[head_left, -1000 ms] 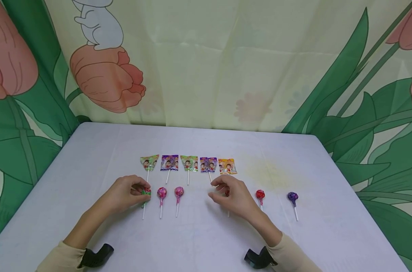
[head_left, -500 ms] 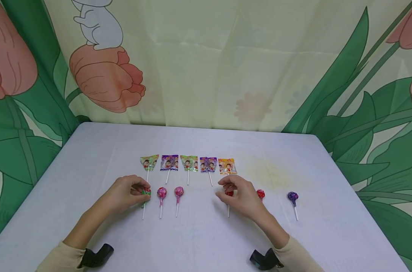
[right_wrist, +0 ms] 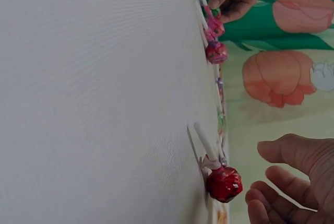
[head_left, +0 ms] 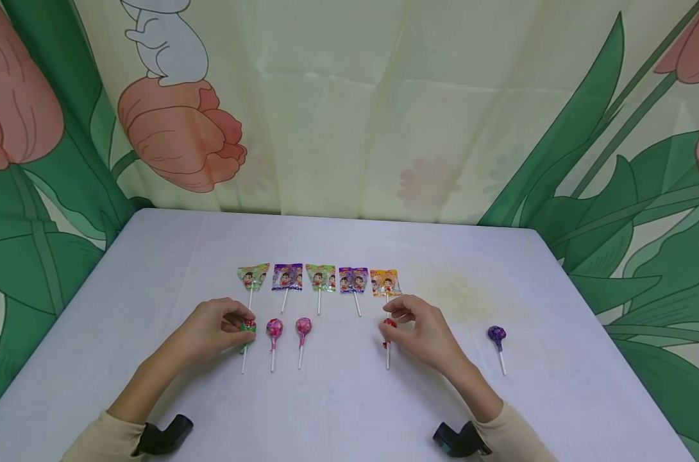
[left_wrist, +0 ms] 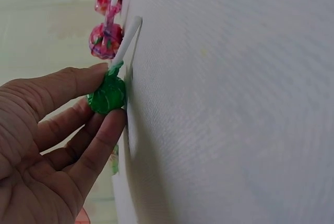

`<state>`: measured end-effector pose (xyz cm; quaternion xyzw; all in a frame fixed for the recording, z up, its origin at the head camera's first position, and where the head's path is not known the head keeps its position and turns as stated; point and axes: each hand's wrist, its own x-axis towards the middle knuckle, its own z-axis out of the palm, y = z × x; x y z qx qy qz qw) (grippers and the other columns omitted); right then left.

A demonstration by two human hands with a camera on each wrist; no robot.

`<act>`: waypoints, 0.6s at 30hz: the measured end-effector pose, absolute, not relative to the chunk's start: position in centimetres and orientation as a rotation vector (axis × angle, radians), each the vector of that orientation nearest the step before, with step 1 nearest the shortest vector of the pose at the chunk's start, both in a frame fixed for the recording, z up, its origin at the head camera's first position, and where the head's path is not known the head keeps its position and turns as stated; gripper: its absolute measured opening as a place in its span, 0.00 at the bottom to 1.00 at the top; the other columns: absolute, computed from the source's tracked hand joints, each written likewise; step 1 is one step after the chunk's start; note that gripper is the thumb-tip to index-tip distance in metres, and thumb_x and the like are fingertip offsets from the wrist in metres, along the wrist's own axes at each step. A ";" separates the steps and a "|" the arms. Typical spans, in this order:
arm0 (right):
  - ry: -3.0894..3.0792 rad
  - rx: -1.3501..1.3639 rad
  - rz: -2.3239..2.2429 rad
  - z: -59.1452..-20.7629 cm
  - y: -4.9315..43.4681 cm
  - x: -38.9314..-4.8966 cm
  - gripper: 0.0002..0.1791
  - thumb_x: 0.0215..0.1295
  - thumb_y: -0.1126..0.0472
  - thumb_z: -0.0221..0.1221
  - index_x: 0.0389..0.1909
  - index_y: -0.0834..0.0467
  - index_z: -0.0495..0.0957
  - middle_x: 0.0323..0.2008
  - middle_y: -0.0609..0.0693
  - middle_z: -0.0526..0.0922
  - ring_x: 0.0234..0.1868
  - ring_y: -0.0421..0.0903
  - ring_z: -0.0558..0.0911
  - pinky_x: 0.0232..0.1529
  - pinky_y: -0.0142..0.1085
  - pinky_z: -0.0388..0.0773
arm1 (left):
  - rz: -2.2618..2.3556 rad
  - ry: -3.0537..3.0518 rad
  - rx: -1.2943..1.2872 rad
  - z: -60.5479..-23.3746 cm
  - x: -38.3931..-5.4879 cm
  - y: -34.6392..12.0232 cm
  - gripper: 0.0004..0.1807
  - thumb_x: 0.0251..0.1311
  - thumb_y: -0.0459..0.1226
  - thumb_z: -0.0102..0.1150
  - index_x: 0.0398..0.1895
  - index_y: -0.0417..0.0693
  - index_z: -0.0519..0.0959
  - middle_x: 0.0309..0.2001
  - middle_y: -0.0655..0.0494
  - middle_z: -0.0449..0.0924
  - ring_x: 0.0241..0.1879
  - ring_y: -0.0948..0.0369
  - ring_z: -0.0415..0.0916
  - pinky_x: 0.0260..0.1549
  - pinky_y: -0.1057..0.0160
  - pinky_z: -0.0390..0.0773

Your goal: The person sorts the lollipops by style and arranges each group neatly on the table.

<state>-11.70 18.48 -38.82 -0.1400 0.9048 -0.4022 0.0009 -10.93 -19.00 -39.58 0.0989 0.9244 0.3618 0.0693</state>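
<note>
Red-wrapped round lollipop (right_wrist: 224, 185), low in the right-wrist view, looks light and slick, best pinched by its ball; right hand (head_left: 421, 330) parted beside it, left hand (head_left: 218, 328) pinching a shiny green-wrapped lollipop (left_wrist: 107, 97).

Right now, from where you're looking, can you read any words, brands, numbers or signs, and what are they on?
No text is readable in any view.
Flat lollipop packets: printed with little cartoon figures; any lettering is too small to read.
Green lollipop, red lollipop, pink lollipops, purple lollipop: no legible lettering.
Backdrop: pictures only, no words visible.
</note>
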 end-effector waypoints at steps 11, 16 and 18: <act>2.855 -0.388 -1.158 -39.4 18.9 -11.8 0.14 0.59 0.62 0.73 0.44 0.59 0.84 0.40 0.47 0.85 0.42 0.45 0.83 0.49 0.44 0.81 | 1.086 2.783 0.293 -39.5 -10.9 -19.0 0.15 0.52 0.33 0.78 0.42 0.39 0.85 0.35 0.57 0.81 0.35 0.60 0.77 0.37 0.62 0.83; 2.855 -0.373 -1.125 -39.8 18.9 -12.0 0.13 0.59 0.62 0.73 0.44 0.57 0.84 0.39 0.45 0.85 0.41 0.43 0.82 0.47 0.41 0.81 | 1.087 2.780 0.292 -39.5 -11.0 -19.0 0.16 0.51 0.33 0.78 0.43 0.39 0.85 0.36 0.56 0.81 0.36 0.60 0.77 0.37 0.63 0.83; 2.849 -0.369 -1.124 -39.8 18.9 -12.1 0.13 0.59 0.63 0.73 0.43 0.57 0.84 0.39 0.45 0.85 0.40 0.42 0.81 0.46 0.40 0.81 | 1.088 2.779 0.292 -39.5 -10.9 -19.0 0.15 0.52 0.32 0.78 0.43 0.39 0.85 0.36 0.56 0.81 0.36 0.60 0.77 0.37 0.63 0.83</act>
